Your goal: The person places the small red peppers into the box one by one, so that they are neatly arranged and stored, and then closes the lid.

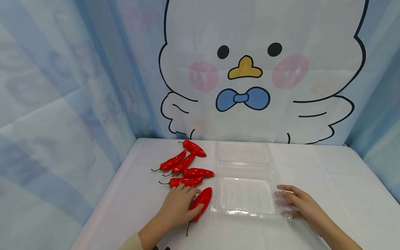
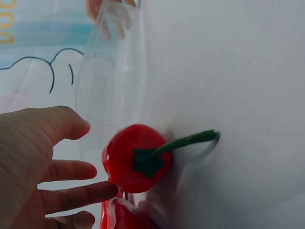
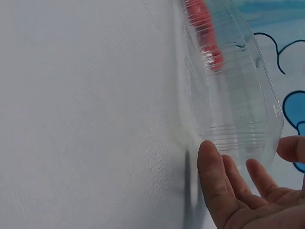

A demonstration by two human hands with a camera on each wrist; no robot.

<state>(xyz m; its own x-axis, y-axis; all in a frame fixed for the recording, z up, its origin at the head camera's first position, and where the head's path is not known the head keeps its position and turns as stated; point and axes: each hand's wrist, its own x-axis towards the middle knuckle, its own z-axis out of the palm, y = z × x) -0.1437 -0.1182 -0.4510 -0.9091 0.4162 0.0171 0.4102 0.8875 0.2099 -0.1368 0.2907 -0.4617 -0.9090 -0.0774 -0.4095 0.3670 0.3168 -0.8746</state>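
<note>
An opened clear plastic box (image 1: 247, 196) lies on the white table, its lid (image 1: 243, 152) folded back toward the curtain. At its right side is the right hand (image 1: 307, 210), fingers touching the box wall (image 3: 238, 133). The left hand (image 1: 178, 205) is over the nearest red pepper (image 1: 203, 199), thumb and fingers spread around it; in the left wrist view the fingers, loosely bent, are beside that pepper (image 2: 136, 160), and one fingertip seems to touch it. Behind the left hand lies another red pepper (image 1: 187, 181).
Several more red peppers (image 1: 195, 172) lie left of the box, stems mostly pointing left. A curtain (image 1: 243, 121) with a cartoon bird stands behind the table (image 1: 328, 173), and blue-white curtains (image 1: 62, 104) hang at both sides. A small dark object shows at the bottom edge.
</note>
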